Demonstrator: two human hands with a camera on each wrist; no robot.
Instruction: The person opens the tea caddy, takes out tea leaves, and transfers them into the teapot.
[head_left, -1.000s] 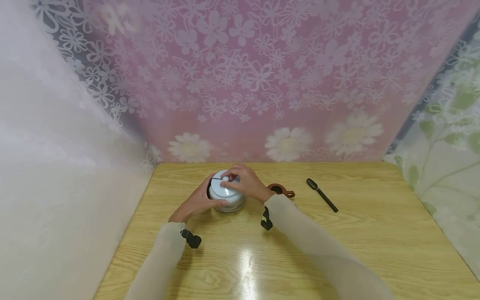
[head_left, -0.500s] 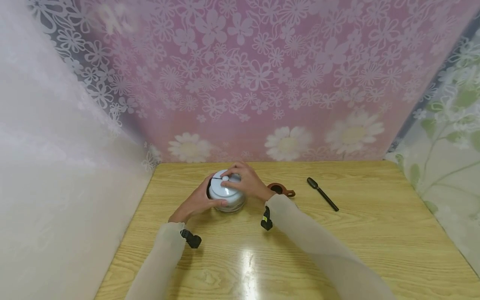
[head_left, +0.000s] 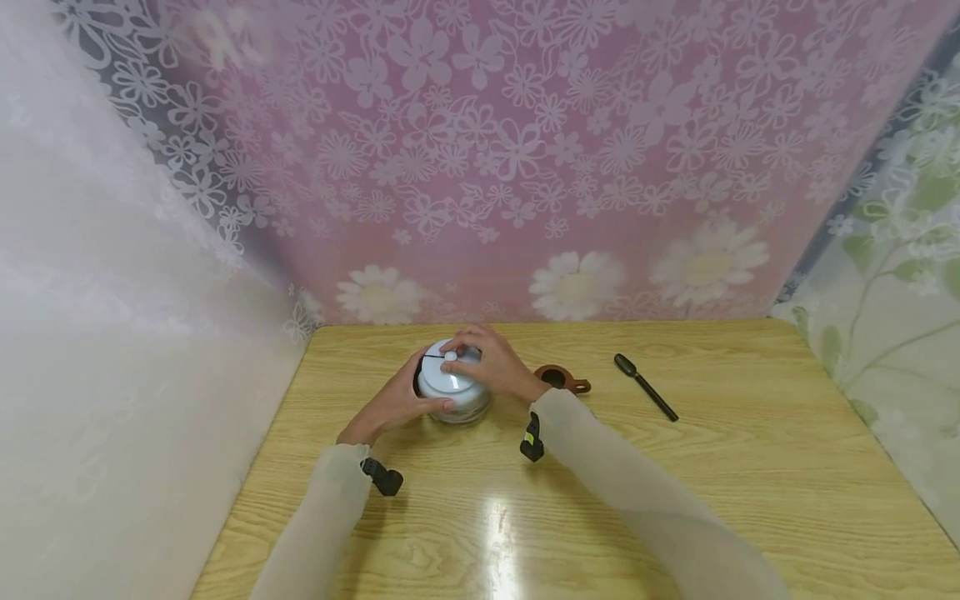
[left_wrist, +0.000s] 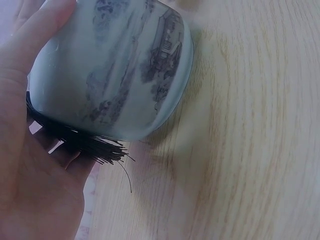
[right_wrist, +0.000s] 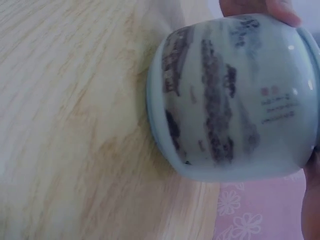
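A pale porcelain jar [head_left: 468, 408] with a grey painted landscape stands towards the back left of the table. Its white lid [head_left: 455, 382] sits on top, with a dark cord running across it to a small round knob [head_left: 451, 357]. My left hand [head_left: 397, 402] grips the jar's left side, thumb in front. Between the left fingers and the jar hangs a black tassel [left_wrist: 97, 146], seen in the left wrist view. Thumb and fingertips of my right hand [head_left: 501, 364] pinch the lid's knob. The painted jar wall [right_wrist: 225, 100] fills much of the right wrist view.
Partly behind the right wrist lies a small reddish-brown round piece with a handle [head_left: 582, 387] and a dark centre. Farther right is a black long-handled scoop [head_left: 654, 397]. A flowered pink wall [head_left: 480, 275] borders the wooden table's [head_left: 442, 533] back edge.
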